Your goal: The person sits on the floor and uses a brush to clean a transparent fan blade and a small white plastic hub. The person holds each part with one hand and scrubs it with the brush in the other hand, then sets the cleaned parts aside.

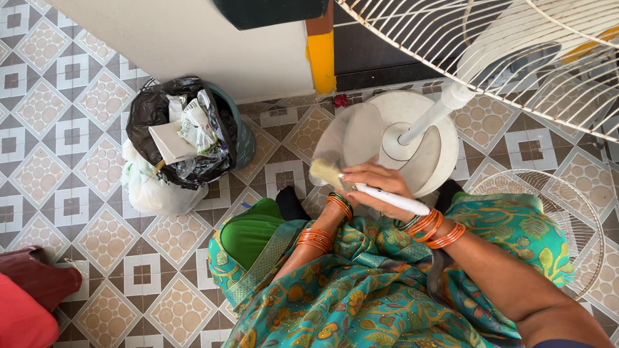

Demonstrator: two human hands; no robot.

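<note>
My right hand [377,183] grips a brush by its white handle [394,201]. The pale bristles [325,173] rest against a clear plastic fan blade [336,138]. That blade leans over the round white fan base [435,161]. My left hand [348,195] reaches up under the right one at the blade's lower edge. Only its wrist with orange and green bangles shows, and its fingers are hidden. I sit on the tiled floor in a teal patterned garment [361,303].
A white pole [438,109] rises from the base to a wire fan guard [516,58] overhead. A second guard [561,212] lies on the floor at right. A bin with a black bag [184,129] full of rubbish stands at left beside a white sack [151,190].
</note>
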